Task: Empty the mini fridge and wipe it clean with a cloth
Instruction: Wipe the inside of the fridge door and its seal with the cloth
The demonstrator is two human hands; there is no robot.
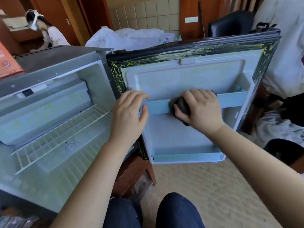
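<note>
Carpeted floor (213,186) lies under the open mini fridge (54,122), whose cabinet shows only a wire shelf (62,134), so emptying looks done. On the door (189,76), the right hand (201,110) is clenched around a dark cloth (180,105) pressed on the door rail (233,100), thumb beneath the wad, fingers curled over it. The left hand (130,116) is released, fingertips resting at the rail's near end. To wipe well, I judge: brace there, sweep away from those fingertips, then tackle the yellow specks on the gasket (189,51) above the knuckles.
</note>
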